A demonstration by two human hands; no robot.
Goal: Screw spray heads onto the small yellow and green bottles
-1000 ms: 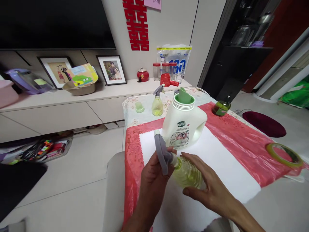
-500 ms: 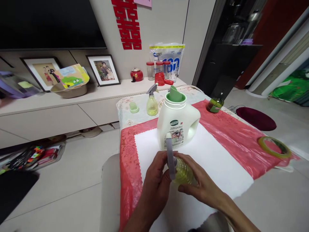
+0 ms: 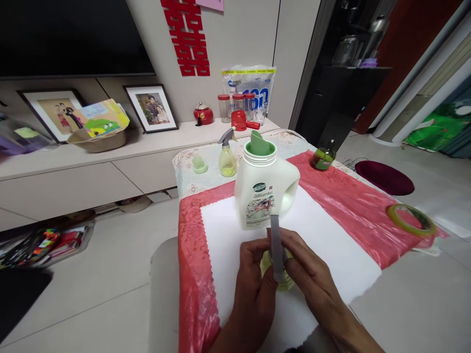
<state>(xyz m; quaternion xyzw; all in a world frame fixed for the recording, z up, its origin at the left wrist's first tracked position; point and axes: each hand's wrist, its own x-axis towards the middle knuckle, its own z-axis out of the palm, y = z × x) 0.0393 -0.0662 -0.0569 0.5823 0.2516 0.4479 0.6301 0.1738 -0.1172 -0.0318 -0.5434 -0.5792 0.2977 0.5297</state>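
White jug [image 3: 263, 189] label reads "SilkGarden" — both hands grip spray bottle [image 3: 276, 260]

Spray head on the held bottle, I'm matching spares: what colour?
Grey spray head, head view.

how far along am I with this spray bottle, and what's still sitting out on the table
Looks done: the big white jug stands open with a green funnel in its mouth, and the spray bottle holds yellow-green liquid. In hand: left hand and right hand both grip that bottle, its grey sprayer head on top; how tightly it is screwed on cannot be told. Left out: a second spray bottle, a small green cap, a dark green bottle.
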